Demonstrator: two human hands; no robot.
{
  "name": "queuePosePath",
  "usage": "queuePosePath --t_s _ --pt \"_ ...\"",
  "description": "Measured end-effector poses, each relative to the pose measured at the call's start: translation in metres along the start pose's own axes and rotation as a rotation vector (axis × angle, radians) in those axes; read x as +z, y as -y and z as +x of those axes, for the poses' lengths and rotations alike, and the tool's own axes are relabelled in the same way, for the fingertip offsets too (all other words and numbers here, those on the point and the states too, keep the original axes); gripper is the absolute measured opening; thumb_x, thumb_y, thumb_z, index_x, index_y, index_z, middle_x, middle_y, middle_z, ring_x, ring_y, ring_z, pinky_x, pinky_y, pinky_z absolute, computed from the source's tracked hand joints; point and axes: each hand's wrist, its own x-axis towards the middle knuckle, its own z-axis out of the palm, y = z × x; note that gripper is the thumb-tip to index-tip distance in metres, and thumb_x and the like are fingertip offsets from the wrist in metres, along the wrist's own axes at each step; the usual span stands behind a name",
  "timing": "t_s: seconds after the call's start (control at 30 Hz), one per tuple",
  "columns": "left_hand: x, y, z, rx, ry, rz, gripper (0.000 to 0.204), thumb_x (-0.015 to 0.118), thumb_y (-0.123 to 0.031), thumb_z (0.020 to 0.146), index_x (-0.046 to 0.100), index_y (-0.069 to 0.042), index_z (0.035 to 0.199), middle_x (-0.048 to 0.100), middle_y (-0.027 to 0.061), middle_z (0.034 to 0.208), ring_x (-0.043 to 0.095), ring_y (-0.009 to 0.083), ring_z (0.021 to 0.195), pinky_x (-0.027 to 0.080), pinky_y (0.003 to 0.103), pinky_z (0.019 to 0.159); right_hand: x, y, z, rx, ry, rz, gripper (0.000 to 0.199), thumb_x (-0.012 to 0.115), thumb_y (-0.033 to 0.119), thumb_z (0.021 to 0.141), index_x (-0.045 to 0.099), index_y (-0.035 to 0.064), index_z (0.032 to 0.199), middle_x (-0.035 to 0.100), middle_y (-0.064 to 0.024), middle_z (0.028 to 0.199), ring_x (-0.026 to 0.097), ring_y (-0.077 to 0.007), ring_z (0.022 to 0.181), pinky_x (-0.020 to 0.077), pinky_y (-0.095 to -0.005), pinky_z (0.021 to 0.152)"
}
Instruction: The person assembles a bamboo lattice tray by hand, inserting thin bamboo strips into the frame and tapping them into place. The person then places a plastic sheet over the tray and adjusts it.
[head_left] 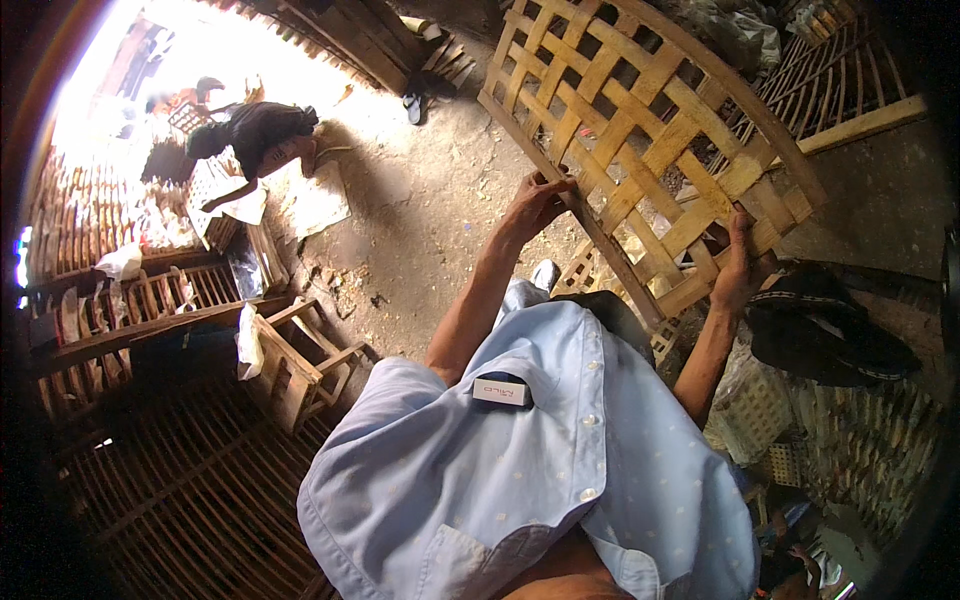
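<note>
Woven bamboo lattice panel (pixel 640 130) held up off the dirt floor (pixel 430 200), tilted, long axis running from upper left down to lower right. Left hand (pixel 535 205) on the near edge rail, fingers (pixel 550 185) curled around it. Right hand (pixel 742 265) clamped on the lower right corner, fingers wrapped behind the slats. Further out: small wooden crate (pixel 295 365) lower left, another person (pixel 255 135) crouched beyond.
</note>
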Motion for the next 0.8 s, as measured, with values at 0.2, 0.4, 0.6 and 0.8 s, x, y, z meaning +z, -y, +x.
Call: queuePosePath --t_s 0.2,0.4,0.6,0.8 --pt "-0.004 0.006 0.004 -0.042 -0.1 -0.087 0.019 0.064 -0.021 0.094 0.06 -0.002 0.099 0.061 0.0059 0.086 0.061 0.0171 0.076 0.051 0.033 0.065 0.003 0.0 -0.002 0.02 -0.018 -0.19 0.064 0.057 0.047 0.096 0.055 -0.0052 0.133 0.052 -0.023 0.14 0.049 -0.0327 0.13 0.0381 -0.0454 0.108" --pt "0.009 -0.002 -0.005 0.059 -0.014 -0.058 0.026 0.061 -0.024 0.094 0.059 0.001 0.1 0.062 0.0099 0.09 0.065 0.0217 0.083 0.055 0.035 0.075 0.014 0.003 -0.006 0.062 -0.162 -0.259 0.063 0.059 0.05 0.093 0.059 -0.0024 0.129 0.055 -0.0241 0.13 0.055 -0.0328 0.119 0.0401 -0.0466 0.105" --pt "-0.005 0.018 0.01 -0.072 -0.175 0.031 0.035 0.061 -0.024 0.093 0.054 0.004 0.113 0.063 0.0137 0.098 0.065 0.0234 0.087 0.056 0.037 0.076 0.007 -0.001 0.001 0.038 0.022 0.011 0.063 0.067 0.043 0.091 0.057 -0.0074 0.129 0.047 -0.0262 0.141 0.046 -0.0305 0.131 0.0352 -0.0458 0.109" --pt "0.011 0.012 -0.014 0.023 0.112 0.094 0.05 0.066 -0.014 0.089 0.046 0.001 0.133 0.061 0.0152 0.115 0.065 0.0233 0.097 0.056 0.035 0.08 0.006 -0.03 0.004 -0.057 -0.217 -0.068 0.051 0.069 0.035 0.091 0.062 -0.0074 0.119 0.061 -0.0209 0.121 0.069 -0.0259 0.092 0.0604 -0.0356 0.074"
